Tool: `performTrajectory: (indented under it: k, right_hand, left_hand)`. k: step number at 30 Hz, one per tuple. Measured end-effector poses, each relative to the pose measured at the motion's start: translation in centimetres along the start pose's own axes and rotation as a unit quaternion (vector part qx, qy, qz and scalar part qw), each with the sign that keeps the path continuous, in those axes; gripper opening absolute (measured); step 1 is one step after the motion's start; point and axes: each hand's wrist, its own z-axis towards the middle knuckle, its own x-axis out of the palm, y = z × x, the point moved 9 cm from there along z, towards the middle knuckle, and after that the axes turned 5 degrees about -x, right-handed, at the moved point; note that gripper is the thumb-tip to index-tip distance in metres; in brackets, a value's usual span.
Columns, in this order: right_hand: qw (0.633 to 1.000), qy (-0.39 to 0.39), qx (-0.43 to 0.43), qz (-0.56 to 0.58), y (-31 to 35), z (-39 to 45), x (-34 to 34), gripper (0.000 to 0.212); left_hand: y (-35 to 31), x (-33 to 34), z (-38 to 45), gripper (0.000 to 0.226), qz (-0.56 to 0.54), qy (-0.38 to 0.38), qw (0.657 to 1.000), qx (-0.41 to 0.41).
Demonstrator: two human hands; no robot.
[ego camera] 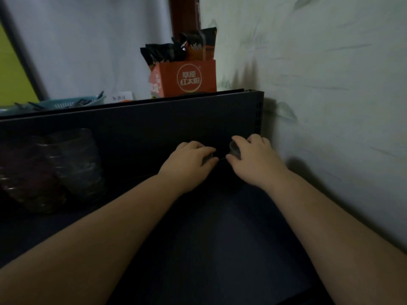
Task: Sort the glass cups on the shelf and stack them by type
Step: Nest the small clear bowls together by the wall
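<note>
**Both hands on small glass cups at the back right of a dark shelf**

Readable text: orange box (189, 79) on the shelf top carries a round logo reading 草原红太阳; more characters on its left face, too blurred to read. Dark snack packets (176, 50) stand up out of the box, print illegible. A small white card (122, 97) left of the box has writing, too small to read.

Left hand (189, 162): fingers curled over a small glass cup (209, 158), only its rim edge showing under the fingertips. Right hand (253, 159): fingers curled round a second small glass cup (234, 149), clear side visible between thumb and index. The two hands sit close together, thumbs nearly touching, deep on the shelf board (220, 238) against the dark back panel (143, 128).

Far left on the same board: stacked glass bowls or cups (72, 164), dim and blurred, type cannot be told.

Edges and room: the wall (330, 106) runs close along the right arm; the perforated shelf upright (259, 111) is just above the right hand. A wide bare stretch of board lies between the left stacks and the hands. A teal basket (72, 103) sits on the top level at left.
</note>
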Motion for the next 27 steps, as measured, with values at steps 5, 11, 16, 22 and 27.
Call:
performTrajectory:
  k: [5, 11, 16, 22, 27]
  right_hand:
    - [1.000, 0.019, -0.013, -0.007, 0.5, -0.2, 0.7, 0.060]
    - [0.998, 0.040, -0.055, -0.016, 2.7, -0.7, 1.3, 0.065]
    - [0.995, 0.037, -0.086, -0.027, 4.9, -1.3, 1.7, 0.067]
    - [0.994, 0.042, -0.095, 0.018, 6.6, -1.9, 2.2, 0.071]
    - [0.991, 0.046, -0.108, 0.060, 8.6, -2.1, 2.2, 0.073]
  left_hand:
    - [2.3, -0.9, -1.6, 0.055, 0.045, 0.006, 0.999, 0.011]
    - [8.3, -2.5, -4.0, 0.061, 0.074, 0.011, 0.995, -0.063]
    - [10.8, -3.5, -5.6, 0.063, 0.080, 0.007, 0.990, -0.115]
    - [12.1, -4.2, -6.7, 0.066, 0.096, 0.016, 0.986, -0.136]
    - [12.1, -4.8, -7.3, 0.077, 0.061, 0.038, 0.990, -0.121]
